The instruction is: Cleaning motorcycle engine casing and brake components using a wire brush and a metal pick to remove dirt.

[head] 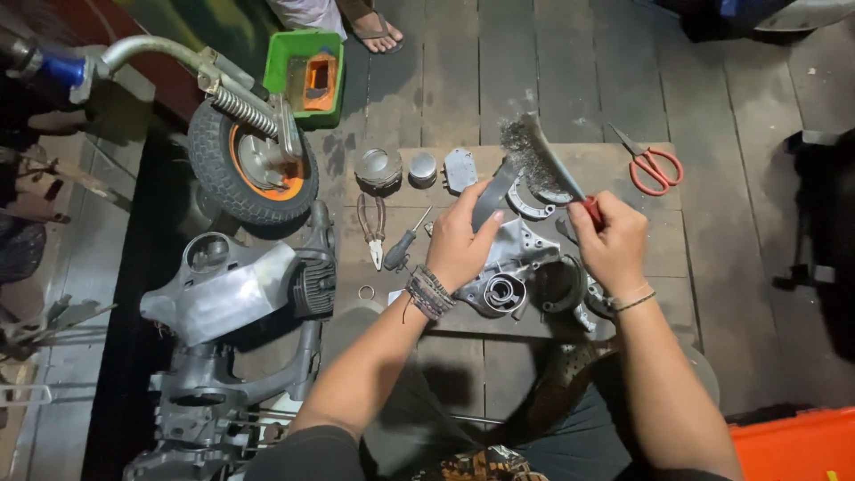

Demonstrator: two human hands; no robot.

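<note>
My left hand grips a flat grey curved metal part and holds it up over a cardboard sheet. My right hand holds a wire brush by its red handle, bristles raised beside the metal part. Under both hands lies a grey engine casing with round openings.
On the cardboard lie pliers, a screwdriver, round metal parts and red-handled scissors. A small scooter with an orange-rimmed wheel lies at left. A green tray and another person's sandalled foot are beyond.
</note>
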